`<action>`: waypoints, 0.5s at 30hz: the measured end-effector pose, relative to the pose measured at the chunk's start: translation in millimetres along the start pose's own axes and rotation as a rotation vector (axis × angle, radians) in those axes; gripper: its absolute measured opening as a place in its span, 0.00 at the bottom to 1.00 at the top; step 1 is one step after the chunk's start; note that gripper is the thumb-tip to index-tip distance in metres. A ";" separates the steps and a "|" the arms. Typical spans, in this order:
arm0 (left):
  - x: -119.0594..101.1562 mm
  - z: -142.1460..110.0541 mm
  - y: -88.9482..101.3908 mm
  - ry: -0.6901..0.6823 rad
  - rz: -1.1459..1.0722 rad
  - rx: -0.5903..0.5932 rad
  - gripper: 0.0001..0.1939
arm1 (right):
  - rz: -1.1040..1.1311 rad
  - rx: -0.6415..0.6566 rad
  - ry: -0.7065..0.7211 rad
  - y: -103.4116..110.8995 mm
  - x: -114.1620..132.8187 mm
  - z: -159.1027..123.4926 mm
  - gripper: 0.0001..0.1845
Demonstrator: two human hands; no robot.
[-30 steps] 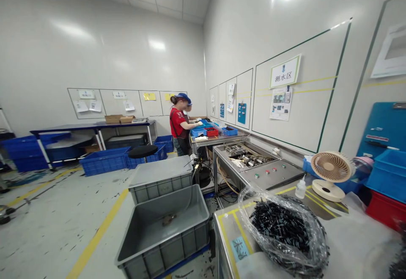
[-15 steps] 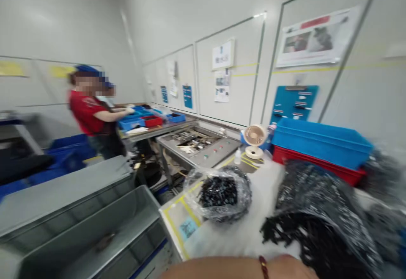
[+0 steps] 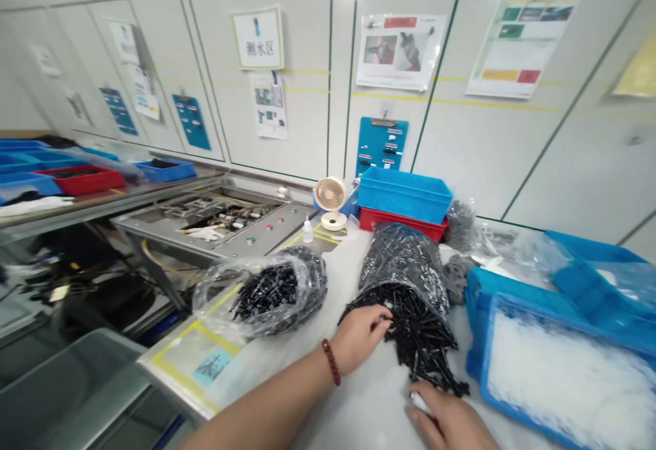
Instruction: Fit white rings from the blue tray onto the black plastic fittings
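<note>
**Working at loose black parts (image 3: 428,344) on a worktable (image 3: 369,412)**

Pale panelled wall (image 3: 305,146) behind, posters (image 3: 400,54) and blue clipboard (image 3: 379,149) on it. Worktable below, white covering over most of it. Blue tray (image 3: 480,368) at right, white contents, too blurred to identify. Clear plastic bag (image 3: 402,259) lies mid-table, well filled, mouth toward the camera; the black parts run out of it in a heap on the white covering, between the two hands. Behind the bag, blue bin (image 3: 404,194) stacked on red bin (image 3: 376,220). Second bag (image 3: 313,269) to the left, open, black pieces (image 3: 271,289) inside. Right hand (image 3: 454,419) at near end of heap, fingers bent, thumb facing index; grasp can't tell. Left hand (image 3: 359,337) at the bag mouth, left side of heap, fingers curled; can't tell if they pinch a part. Cream fan (image 3: 332,196) left of bins, squeeze bottle (image 3: 307,230) just beside. Dark red bead bracelet (image 3: 331,362), left wrist. White bit (image 3: 421,403) at right fingertips, held or worn unclear.
</note>
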State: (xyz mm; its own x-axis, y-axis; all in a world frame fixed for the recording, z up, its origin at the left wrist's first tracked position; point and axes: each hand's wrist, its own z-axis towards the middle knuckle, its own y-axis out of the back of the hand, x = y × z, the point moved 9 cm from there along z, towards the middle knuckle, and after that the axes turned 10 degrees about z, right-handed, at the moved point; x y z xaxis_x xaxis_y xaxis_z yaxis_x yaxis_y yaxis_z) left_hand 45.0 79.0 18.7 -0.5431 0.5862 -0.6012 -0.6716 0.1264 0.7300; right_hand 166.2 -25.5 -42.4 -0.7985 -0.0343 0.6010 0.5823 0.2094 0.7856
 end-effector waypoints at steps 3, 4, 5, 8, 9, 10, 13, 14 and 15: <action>3.9 0.1 8.1 0.055 -0.012 -0.018 0.10 | -0.019 0.018 -0.026 7.1 18.7 -1.7 0.15; 3.9 -0.2 11.4 0.068 -0.015 -0.029 0.11 | -0.023 0.012 -0.026 9.6 21.9 -1.3 0.14; 3.1 -0.6 14.2 0.078 -0.013 -0.035 0.13 | -0.027 0.002 -0.022 11.8 23.9 -0.8 0.14; -4.6 0.6 12.5 0.076 0.052 0.029 0.16 | -0.032 -0.043 -0.001 16.8 26.2 -0.9 0.12; -8.5 2.4 8.3 0.061 0.095 0.075 0.17 | -0.035 -0.064 0.009 17.9 27.5 -1.9 0.11; -12.5 5.4 3.3 0.037 0.153 0.123 0.17 | -0.043 -0.082 0.018 18.1 29.1 -3.1 0.11; -24.0 27.2 -10.0 -0.104 0.361 0.188 0.20 | -0.107 -0.098 0.030 12.3 31.7 -3.2 0.12; -22.3 40.2 -13.4 -0.111 0.435 0.183 0.23 | -0.137 -0.081 0.028 7.9 29.4 -1.3 0.13; -19.5 55.4 -18.7 -0.112 0.492 0.189 0.25 | -0.158 -0.061 0.045 3.3 26.7 0.9 0.13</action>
State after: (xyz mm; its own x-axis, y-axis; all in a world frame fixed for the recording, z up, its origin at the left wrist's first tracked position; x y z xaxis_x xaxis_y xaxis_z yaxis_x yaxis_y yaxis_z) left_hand 96.1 109.5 34.8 -0.7071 0.6926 -0.1425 -0.2432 -0.0489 0.9687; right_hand 146.7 -24.9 -23.9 -0.8742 -0.1061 0.4738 0.4590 0.1379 0.8777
